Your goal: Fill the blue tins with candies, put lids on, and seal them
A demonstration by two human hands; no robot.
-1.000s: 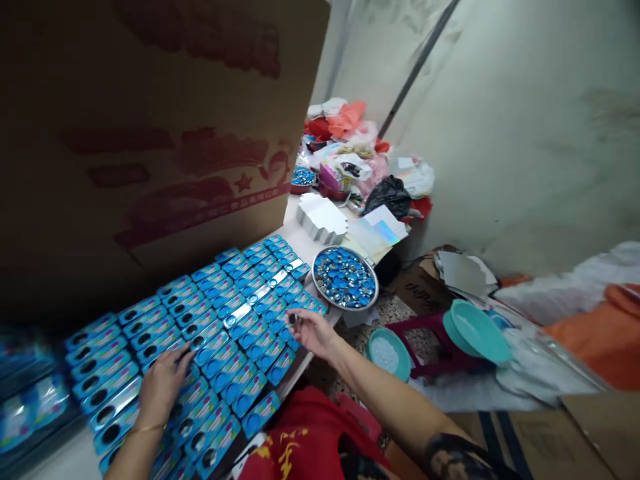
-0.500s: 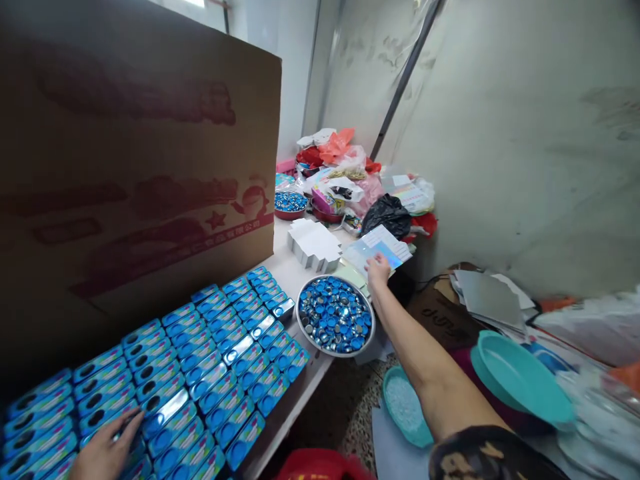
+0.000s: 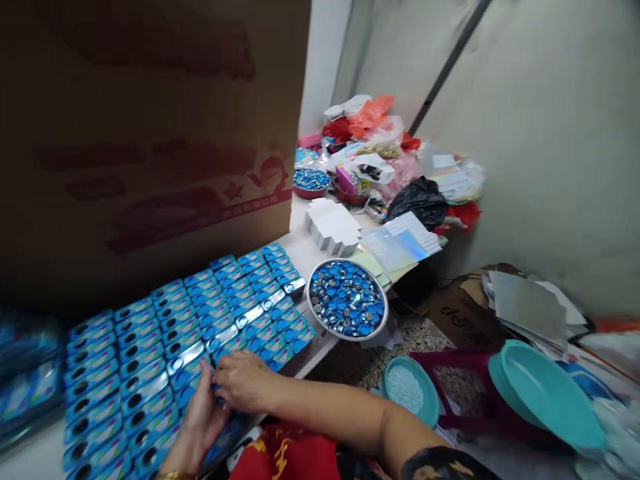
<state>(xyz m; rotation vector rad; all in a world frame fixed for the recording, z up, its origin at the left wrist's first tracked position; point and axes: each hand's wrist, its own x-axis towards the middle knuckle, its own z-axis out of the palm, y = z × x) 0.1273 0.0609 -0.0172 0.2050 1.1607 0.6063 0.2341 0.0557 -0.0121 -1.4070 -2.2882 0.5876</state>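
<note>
Rows of small blue printed boxes cover the near part of the table, many with a round hole or a round blue piece at one end. My left hand and my right hand meet over the near edge of these rows. Both hands are closed, fingers curled in against each other. A bit of blue shows between them, but the fingers hide what it is. To the right of the rows, a metal bowl holds many small round blue-and-silver caps.
A large cardboard box stands behind the rows. Past the bowl lie a stack of white cartons, shiny sheets and a black plastic bag. Teal basins and a teal tray of clear pieces are low at right.
My right hand has come back from the shiny sheets to the near edge of the box rows. My left hand has moved right to meet it, and the view has shifted.
</note>
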